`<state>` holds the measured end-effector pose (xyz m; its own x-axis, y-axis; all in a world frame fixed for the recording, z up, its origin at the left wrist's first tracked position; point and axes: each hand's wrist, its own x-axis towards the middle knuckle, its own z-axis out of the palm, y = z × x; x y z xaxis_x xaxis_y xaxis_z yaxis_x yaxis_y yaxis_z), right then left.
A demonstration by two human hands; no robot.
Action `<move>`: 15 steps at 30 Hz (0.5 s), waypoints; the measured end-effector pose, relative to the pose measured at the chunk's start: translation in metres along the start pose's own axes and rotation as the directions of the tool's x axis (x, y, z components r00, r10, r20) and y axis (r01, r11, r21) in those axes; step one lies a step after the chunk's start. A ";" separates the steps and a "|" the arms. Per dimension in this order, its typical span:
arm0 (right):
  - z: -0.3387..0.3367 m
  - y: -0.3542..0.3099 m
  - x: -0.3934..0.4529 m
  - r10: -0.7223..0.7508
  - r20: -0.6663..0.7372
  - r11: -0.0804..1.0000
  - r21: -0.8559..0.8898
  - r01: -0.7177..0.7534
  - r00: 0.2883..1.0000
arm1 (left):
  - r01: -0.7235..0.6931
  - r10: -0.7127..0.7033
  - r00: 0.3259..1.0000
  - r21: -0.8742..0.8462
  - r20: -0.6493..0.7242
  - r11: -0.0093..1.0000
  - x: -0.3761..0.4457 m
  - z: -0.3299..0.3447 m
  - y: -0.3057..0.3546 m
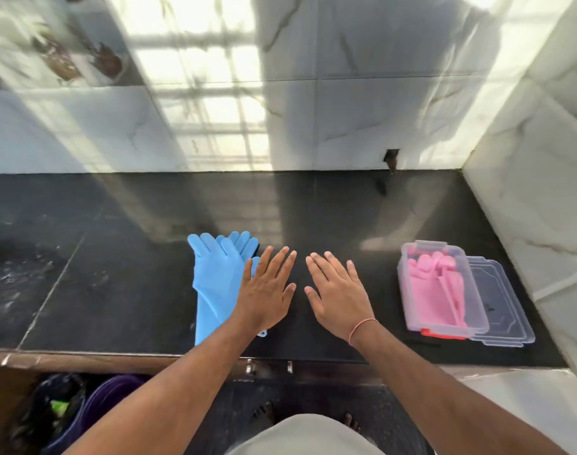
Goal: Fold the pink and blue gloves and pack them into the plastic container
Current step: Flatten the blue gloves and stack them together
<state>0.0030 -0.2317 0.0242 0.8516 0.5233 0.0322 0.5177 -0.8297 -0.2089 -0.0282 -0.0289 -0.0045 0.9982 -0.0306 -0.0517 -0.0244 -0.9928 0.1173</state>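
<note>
The blue gloves (pixel 215 280) lie stacked flat on the black counter, fingers pointing away from me. My left hand (pixel 268 290) is spread flat with straight fingers, its left edge over the gloves' right side. My right hand (pixel 338 295) is spread flat beside it over bare counter and holds nothing. To the right stands the clear plastic container (pixel 477 318) with the pink gloves (pixel 434 287) lying inside it.
Clear lids (pixel 507 310) lie stacked to the right of the container, with a red piece (pixel 443 334) under its near end. White marble walls close the back and right. The counter's front edge (pixel 116 353) runs below my forearms; buckets (pixel 93 412) stand on the floor.
</note>
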 end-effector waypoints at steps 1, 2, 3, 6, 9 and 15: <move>0.007 -0.013 0.004 -0.005 0.027 1.000 0.022 0.004 1.000 | 0.033 -0.033 0.999 -0.009 0.027 0.999 -0.006 0.000 -0.016; 0.014 -0.026 0.008 -0.011 0.055 0.999 0.040 0.008 0.998 | 0.062 -0.061 0.996 -0.015 0.057 0.998 -0.011 0.001 -0.032; 0.020 -0.036 0.011 -0.018 0.082 0.999 0.051 0.014 0.996 | 0.082 -0.080 0.993 -0.018 0.085 0.996 -0.016 0.001 -0.045; 0.037 -0.070 0.022 -0.042 0.153 0.996 0.085 0.029 0.987 | 0.114 -0.113 0.984 0.003 0.139 0.994 -0.031 0.001 -0.088; 0.052 -0.096 0.028 0.035 0.260 0.990 0.123 -0.069 0.965 | 0.125 -0.130 0.971 0.039 0.199 0.991 -0.043 0.006 -0.121; 0.062 -0.125 0.041 0.266 0.367 0.905 0.222 -0.362 0.891 | 0.089 -0.071 0.962 -0.054 0.265 0.995 -0.049 0.013 -0.147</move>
<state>-0.0322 -0.0945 -0.0091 0.8668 0.3167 -0.3852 0.1423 -0.8974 -0.4177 -0.0739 0.1171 -0.0323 0.9470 0.0107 -0.3210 0.0673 -0.9839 0.1658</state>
